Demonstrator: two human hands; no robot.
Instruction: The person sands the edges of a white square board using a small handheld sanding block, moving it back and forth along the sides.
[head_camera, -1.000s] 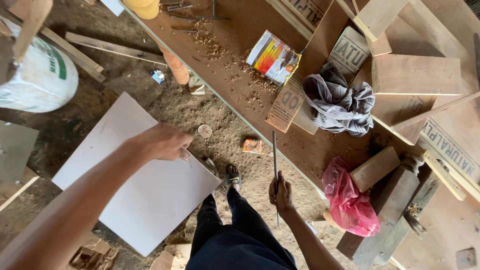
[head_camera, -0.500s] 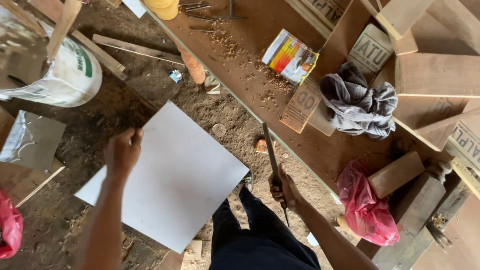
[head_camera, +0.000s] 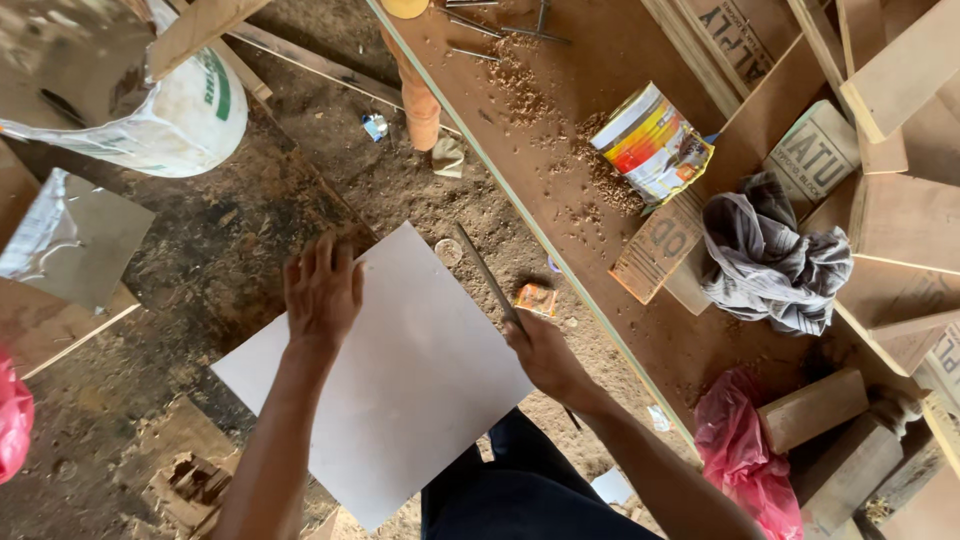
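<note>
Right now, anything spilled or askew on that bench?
Yes: wood shavings lie scattered on the workbench, a paint can lies on its side among them, and a grey cloth sits crumpled over the boards.
</note>
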